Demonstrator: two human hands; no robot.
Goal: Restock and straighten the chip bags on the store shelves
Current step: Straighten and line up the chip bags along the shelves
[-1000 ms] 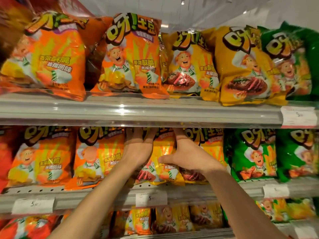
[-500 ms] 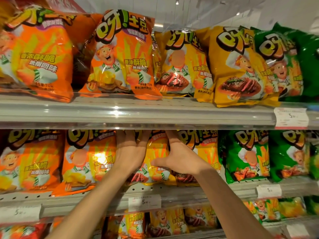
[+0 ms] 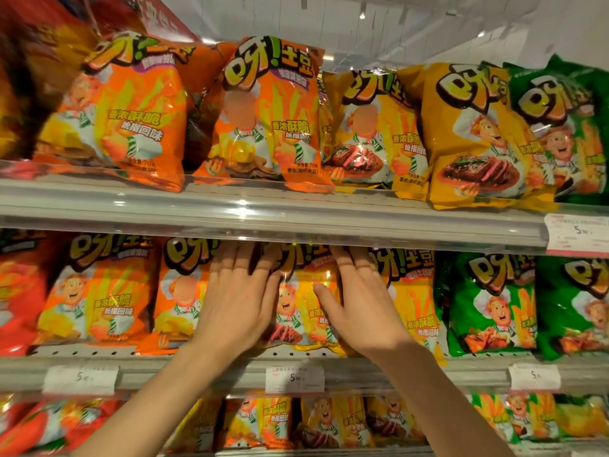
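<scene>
Store shelves [image 3: 296, 222] packed with chip bags filled my view. Fingers [image 3: 237, 262] of left hand [image 3: 237, 308] lay straight, pressed on left side of yellow bag [image 3: 303, 311] on middle shelf; right hand [image 3: 359, 308] fingers straight too, flat on its right side. Orange bags [image 3: 108, 298] stood left, green bags [image 3: 487, 301] right. Price tag [image 3: 294, 378] sat below.

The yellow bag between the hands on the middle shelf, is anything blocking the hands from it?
Nothing visible. The left hand and right hand already lie flat on either side of the yellow bag, fingers straight and reaching up under the upper shelf's edge. Orange bags sit left, outside the hands.
</scene>
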